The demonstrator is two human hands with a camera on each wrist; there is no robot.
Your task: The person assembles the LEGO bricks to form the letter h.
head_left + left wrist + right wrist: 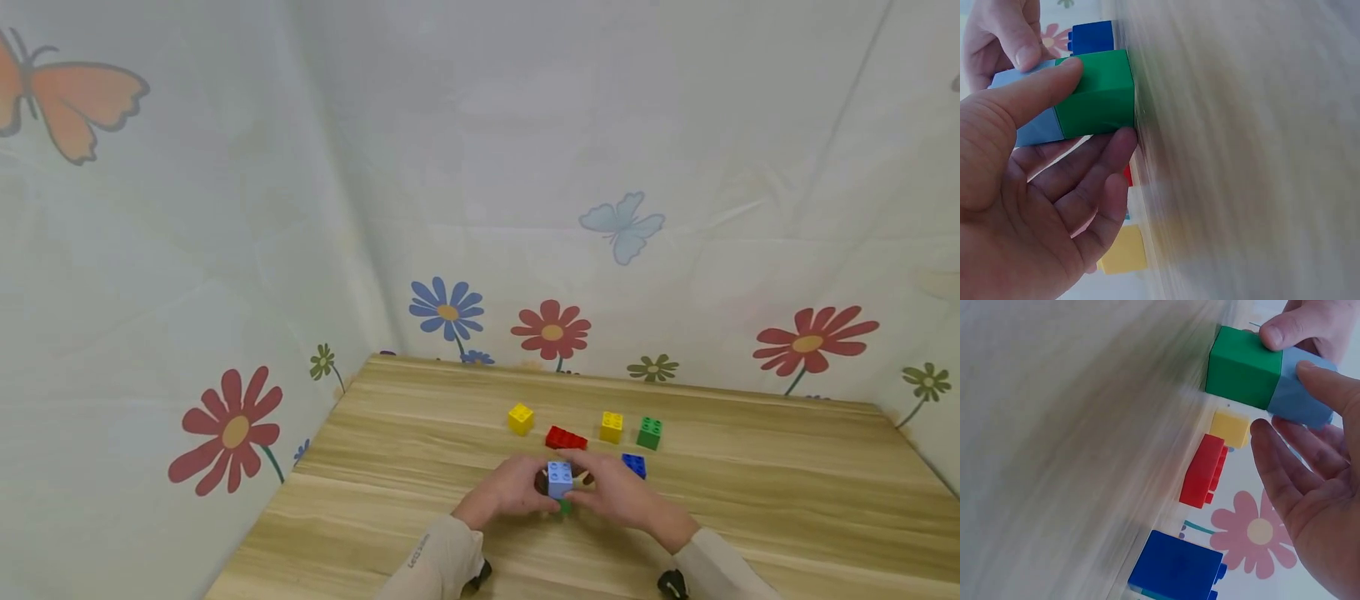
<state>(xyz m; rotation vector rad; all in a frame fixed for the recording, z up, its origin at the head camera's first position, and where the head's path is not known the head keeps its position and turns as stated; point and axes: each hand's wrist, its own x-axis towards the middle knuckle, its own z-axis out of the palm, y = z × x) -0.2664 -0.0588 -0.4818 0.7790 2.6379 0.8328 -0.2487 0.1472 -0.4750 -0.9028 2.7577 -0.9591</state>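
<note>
A light blue brick [559,483] is stacked on a green brick [1097,94], whose lower face is right at the tabletop. My left hand [517,486] grips the stack from the left, thumb across the seam onto the green brick and fingers on its far side. From the right, my right hand [618,493] holds the light blue brick between its thumb and fingers. In the head view the hands and upper brick hide most of the lower one. Just beyond my right hand lies a dark blue brick [633,465].
Behind the hands on the wooden table [375,483] lie a red brick [566,438], a yellow brick [521,419] at left, another yellow brick [611,427] and a second green brick [649,433] at right. A flower-printed cloth [487,167] hangs behind the table.
</note>
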